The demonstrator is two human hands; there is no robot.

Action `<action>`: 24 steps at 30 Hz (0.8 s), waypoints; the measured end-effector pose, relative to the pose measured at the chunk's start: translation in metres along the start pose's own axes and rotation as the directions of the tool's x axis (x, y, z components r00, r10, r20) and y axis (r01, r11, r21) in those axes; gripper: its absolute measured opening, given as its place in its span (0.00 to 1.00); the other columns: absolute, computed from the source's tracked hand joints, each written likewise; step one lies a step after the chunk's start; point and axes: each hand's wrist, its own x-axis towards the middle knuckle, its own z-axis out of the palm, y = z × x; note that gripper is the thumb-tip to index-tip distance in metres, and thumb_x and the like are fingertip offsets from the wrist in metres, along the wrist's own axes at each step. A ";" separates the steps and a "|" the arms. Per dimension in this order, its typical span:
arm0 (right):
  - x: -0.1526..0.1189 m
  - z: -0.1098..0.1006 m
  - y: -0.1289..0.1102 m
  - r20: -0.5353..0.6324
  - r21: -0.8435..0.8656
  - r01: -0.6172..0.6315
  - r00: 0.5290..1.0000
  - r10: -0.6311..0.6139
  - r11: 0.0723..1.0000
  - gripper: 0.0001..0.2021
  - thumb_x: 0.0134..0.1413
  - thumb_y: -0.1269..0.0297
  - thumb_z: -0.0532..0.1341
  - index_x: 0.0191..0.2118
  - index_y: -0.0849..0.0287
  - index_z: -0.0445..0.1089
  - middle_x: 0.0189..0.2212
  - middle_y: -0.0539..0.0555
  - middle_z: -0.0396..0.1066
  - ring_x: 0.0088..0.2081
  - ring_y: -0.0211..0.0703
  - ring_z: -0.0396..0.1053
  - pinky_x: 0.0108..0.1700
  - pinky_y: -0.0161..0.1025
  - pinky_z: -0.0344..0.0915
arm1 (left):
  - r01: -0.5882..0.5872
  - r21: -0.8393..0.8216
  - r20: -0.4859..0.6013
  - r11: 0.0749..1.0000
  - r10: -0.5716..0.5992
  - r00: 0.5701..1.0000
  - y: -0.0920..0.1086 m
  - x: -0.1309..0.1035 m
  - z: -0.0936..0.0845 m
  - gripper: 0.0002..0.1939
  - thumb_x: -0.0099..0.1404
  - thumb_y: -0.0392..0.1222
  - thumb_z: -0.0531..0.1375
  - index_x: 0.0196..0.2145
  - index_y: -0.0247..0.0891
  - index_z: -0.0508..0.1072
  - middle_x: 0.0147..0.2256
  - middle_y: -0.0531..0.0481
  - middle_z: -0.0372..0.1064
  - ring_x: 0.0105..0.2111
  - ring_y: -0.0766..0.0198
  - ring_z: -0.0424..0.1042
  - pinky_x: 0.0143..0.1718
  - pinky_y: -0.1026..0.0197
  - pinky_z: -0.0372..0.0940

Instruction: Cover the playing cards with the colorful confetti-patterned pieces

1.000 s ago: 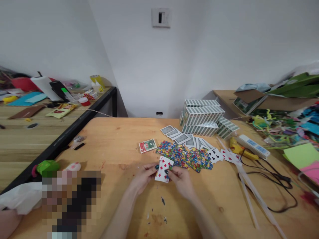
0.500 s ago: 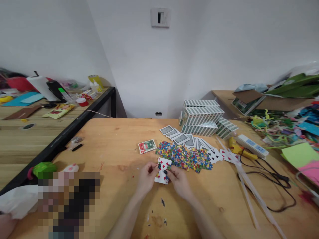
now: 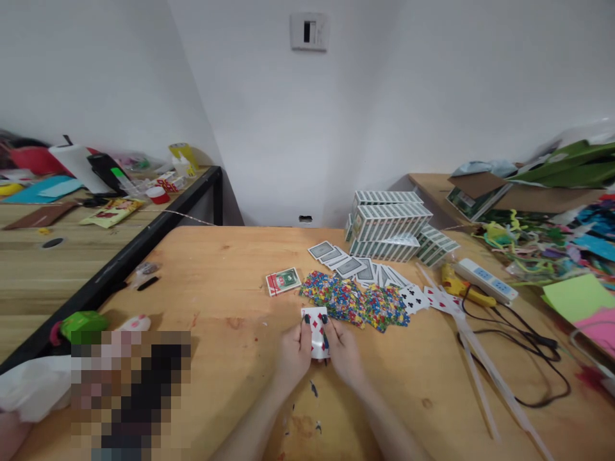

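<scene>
A seven of diamonds playing card is held upright between both hands, face toward me. My left hand grips its left edge with the thumb on the face. On the right edge, my right hand pinches it the same way. Just beyond lie the colourful patterned cards, spread in a band. Behind them is a row of grey-backed cards. A red and green card box sits to their left. Face-up club cards and heart cards lie at the right.
Striped boxes are stacked at the back. To the right are a yellow glue gun, a power strip, black cable and clear strips. A green item and white tissue lie at the left.
Both hands have shifted their grip on the card, with the thumbs now higher and closer together on its face. The card sits slightly lower and straighter.
</scene>
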 end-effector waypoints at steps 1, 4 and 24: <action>0.000 0.002 0.000 -0.037 -0.010 -0.002 0.999 0.002 1.000 0.22 0.47 0.41 0.49 0.22 0.58 0.57 0.12 0.45 0.56 0.14 0.34 0.55 0.16 0.31 0.53 | -0.016 0.008 -0.007 1.000 0.016 1.000 0.002 -0.001 0.000 0.22 0.59 0.54 0.48 0.14 0.39 0.57 0.13 0.54 0.55 0.16 0.68 0.55 0.21 0.65 0.48; -0.001 0.005 0.000 -0.128 -0.036 0.011 0.992 -0.016 0.999 0.23 0.46 0.40 0.50 0.20 0.58 0.57 0.13 0.45 0.53 0.16 0.33 0.52 0.17 0.31 0.50 | -0.048 0.044 -0.027 0.998 0.049 0.998 0.005 -0.001 -0.001 0.23 0.59 0.53 0.48 0.12 0.39 0.54 0.13 0.54 0.52 0.16 0.68 0.52 0.21 0.64 0.46; 0.006 -0.021 -0.005 -0.179 -0.121 0.432 0.876 -0.448 0.894 0.26 0.47 0.65 0.57 0.55 0.56 0.56 0.49 0.58 0.62 0.50 0.47 0.60 0.50 0.44 0.57 | -0.065 -0.028 0.120 0.998 0.068 0.990 0.007 0.001 -0.001 0.11 0.59 0.45 0.51 0.26 0.37 0.68 0.24 0.50 0.65 0.26 0.63 0.63 0.29 0.64 0.55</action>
